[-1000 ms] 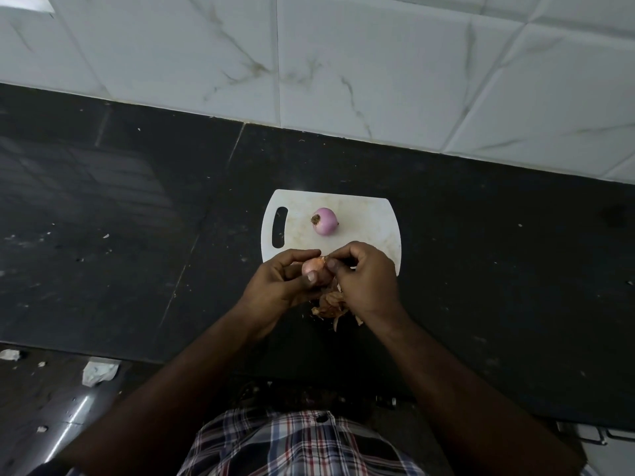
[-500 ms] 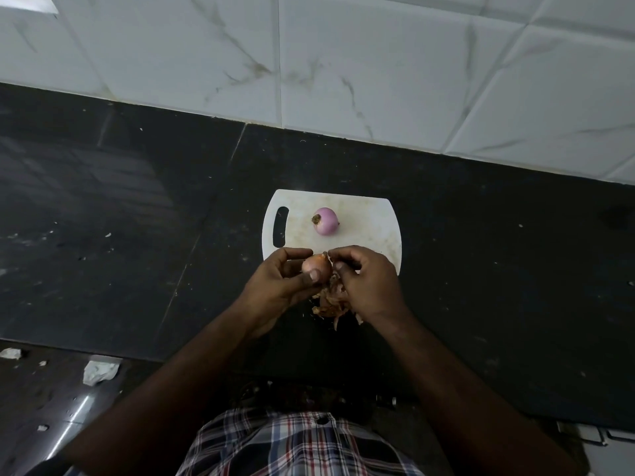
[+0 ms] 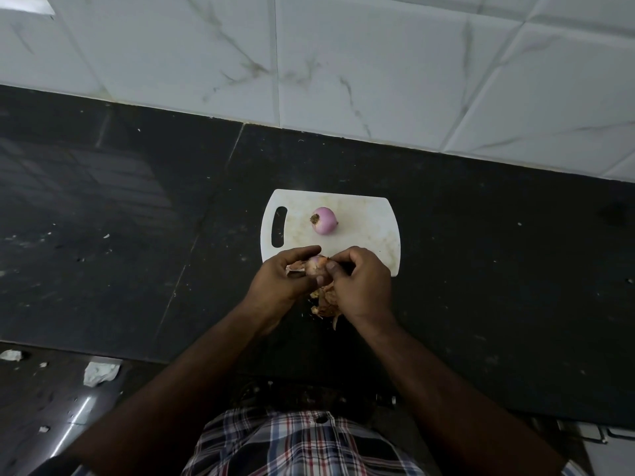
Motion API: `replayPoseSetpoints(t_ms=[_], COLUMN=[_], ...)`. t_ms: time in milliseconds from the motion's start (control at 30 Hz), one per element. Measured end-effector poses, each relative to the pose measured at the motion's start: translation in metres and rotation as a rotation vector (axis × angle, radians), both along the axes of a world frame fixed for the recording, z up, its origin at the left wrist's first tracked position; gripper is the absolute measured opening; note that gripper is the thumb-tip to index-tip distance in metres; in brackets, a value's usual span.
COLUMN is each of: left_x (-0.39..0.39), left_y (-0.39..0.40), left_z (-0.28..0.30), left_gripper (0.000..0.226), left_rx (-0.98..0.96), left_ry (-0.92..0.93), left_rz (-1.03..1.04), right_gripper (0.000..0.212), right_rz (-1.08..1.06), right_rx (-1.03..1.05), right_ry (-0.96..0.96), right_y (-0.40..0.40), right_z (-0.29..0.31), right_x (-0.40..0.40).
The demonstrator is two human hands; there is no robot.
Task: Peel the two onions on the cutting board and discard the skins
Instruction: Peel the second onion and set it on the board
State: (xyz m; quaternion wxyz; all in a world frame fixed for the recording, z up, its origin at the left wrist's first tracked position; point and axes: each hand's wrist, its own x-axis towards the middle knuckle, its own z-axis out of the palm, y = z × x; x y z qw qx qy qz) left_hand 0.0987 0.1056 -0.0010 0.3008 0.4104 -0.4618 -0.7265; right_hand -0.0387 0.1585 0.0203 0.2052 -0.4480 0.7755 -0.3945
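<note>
Between the two hands, just above the near edge of the board (image 3: 371, 214), sits the onion (image 3: 314, 266) being worked on, and the head view, the only one, shows why it is held there. The left hand (image 3: 287, 278) cups it, fingers curled over the far side and thumb under the near side, so the bulb stays put while its skin is pulled; a flap of loosened brown skin (image 3: 295, 266) sticks out on the palm side of that grip. The right hand (image 3: 360, 286) is closed against the onion's right side, its thumb and forefinger apparently pinching at the skin there; the exact bite is too small to tell. Holding the bulb off the board likely lets it be turned freely, and lets the scraps drop. Just below the grip, on the dark counter (image 3: 481, 269) and half hidden under the right hand, lies a pile of skins (image 3: 324, 305), which suggests they are gathered in one spot for discarding later. Beyond the grip, on the middle of the board, the other onion (image 3: 324, 219) rests apart from both hands, pink and smooth, so it looks already peeled. By that reading the second onion is partly done and the discarding has yet to begin.
</note>
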Motion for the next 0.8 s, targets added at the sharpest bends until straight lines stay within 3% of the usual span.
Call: replayPoseSetpoints(t_ms=[300, 667, 800], left_x=[-0.003, 0.003, 0.001], left_y=[0.0, -0.008, -0.009], left_z=[0.002, 0.011, 0.011], left_gripper=[0.044, 0.05, 0.041], left_rx=[0.163, 0.342, 0.351], left_ry=[0.134, 0.287, 0.272], left_rz=[0.11, 0.115, 0.128], right_gripper=[0.002, 0.008, 0.015], right_rz=[0.122, 0.274, 0.313], right_rx=[-0.071, -0.155, -0.117], right_ry=[0.169, 0.12, 0.128], right_y=[0.005, 0.007, 0.003], right_z=[-0.011, -0.008, -0.006], right_x=[0.004, -0.011, -0.013])
